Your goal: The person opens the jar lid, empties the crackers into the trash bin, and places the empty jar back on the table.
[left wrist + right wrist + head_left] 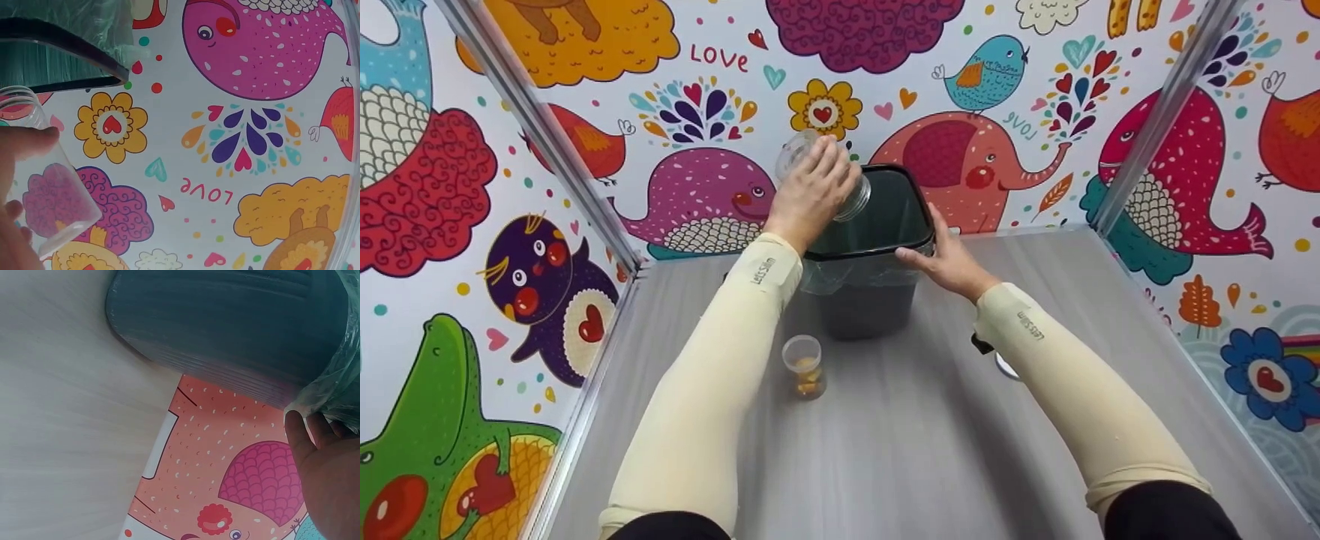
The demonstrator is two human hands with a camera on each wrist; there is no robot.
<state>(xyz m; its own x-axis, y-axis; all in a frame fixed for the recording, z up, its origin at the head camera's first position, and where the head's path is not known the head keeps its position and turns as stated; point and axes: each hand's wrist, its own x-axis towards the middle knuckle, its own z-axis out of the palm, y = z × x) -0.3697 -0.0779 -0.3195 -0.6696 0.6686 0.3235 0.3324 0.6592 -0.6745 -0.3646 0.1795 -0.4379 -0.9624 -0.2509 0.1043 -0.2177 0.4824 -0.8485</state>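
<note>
At far left you have a patterned wall [412, 202] of cartoon animals, a penguin and a green crocodile among them, edged by a slanting metal post [547, 135]. Your left sleeve [705, 367] is cream and lettered near the wrist. Just right of it, a clear cup [808, 381] stands upright on the grey desk [900, 450], in front of the bin and apart from it, with orange-yellow pieces inside.

Above the cup, your left hand [814, 191] has its grip closed round a transparent jar [63, 191], fingers over the top of its side. The jar is tilted, its ribbed mouth lower than its base and directed rightward over the opening of the bin.

The dark grey bin [870, 307] stands upright on the desk, close to the back wall. It has a black rim [877, 253], and a clear liner [823, 279] hangs over its outside.

At the right front corner, your right hand [949, 262] touches the bin near the rim. Its grip is spread, thumb at the front, the other fingers parted from it along the right side, fingertips against the liner. Beside the right sleeve [1080, 397], a white object [1006, 366] shows on the desk; the arm hides most of it.
</note>
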